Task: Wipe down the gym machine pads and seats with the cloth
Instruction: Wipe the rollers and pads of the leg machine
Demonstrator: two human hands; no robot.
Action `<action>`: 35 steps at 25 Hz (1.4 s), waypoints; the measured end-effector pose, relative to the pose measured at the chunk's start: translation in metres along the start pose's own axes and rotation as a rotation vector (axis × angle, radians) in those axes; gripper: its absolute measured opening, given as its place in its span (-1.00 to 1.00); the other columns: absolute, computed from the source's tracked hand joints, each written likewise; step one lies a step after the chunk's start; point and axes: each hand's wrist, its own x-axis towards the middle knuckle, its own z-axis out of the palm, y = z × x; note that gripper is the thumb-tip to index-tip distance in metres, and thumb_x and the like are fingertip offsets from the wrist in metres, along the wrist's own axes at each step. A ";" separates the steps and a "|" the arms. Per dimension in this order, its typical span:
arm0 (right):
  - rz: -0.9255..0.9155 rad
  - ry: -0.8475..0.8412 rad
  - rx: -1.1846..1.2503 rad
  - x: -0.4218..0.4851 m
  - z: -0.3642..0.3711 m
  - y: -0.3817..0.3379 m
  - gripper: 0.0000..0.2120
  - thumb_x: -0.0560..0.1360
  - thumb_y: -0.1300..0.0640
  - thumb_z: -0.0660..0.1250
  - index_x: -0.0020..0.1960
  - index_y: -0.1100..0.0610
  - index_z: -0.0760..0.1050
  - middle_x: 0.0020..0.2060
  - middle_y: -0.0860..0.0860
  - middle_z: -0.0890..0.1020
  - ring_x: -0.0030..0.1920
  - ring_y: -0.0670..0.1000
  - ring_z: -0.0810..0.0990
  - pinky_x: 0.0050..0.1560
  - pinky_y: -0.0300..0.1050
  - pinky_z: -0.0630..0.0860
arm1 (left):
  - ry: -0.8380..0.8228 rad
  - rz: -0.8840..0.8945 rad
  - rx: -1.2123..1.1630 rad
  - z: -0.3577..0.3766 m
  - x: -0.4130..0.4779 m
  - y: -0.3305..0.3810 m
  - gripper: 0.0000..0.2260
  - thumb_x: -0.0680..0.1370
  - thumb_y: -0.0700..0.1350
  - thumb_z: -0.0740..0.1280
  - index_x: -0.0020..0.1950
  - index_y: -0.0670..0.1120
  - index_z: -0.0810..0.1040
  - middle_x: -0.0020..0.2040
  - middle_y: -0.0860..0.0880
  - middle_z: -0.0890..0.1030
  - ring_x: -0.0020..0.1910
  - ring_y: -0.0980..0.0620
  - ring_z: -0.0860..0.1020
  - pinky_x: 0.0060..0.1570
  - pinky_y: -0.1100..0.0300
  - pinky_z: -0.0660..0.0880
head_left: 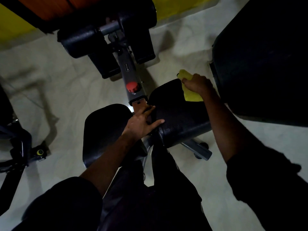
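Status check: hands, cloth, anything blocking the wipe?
Right hand grips yellow cloth at far corner of right black pad. Left hand flat on that pad's inner edge. Nothing in cloth's path; large dark pad close on the right.

views: one, head | from: the person's head, above the work | facing: forward and steeply down onto floor [66,90] | range: near, pads [175,117] mid-frame, left hand [141,121] centre, right hand [198,84] with cloth [191,95] right of centre | frame: wide-angle, machine stem [131,77] runs up the middle, dark sleeves [66,205] fill the bottom edge
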 end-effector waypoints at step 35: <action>0.537 0.772 1.080 -0.202 0.132 -0.004 -0.33 0.64 -0.25 0.10 0.58 0.13 0.08 0.46 0.25 0.30 0.31 0.37 0.45 0.25 0.23 0.44 | -0.141 0.371 -0.252 -0.004 0.040 -0.056 -0.60 0.58 -0.06 0.34 0.43 -0.05 0.47 0.39 -0.06 0.51 0.26 -0.02 0.56 0.33 0.02 0.46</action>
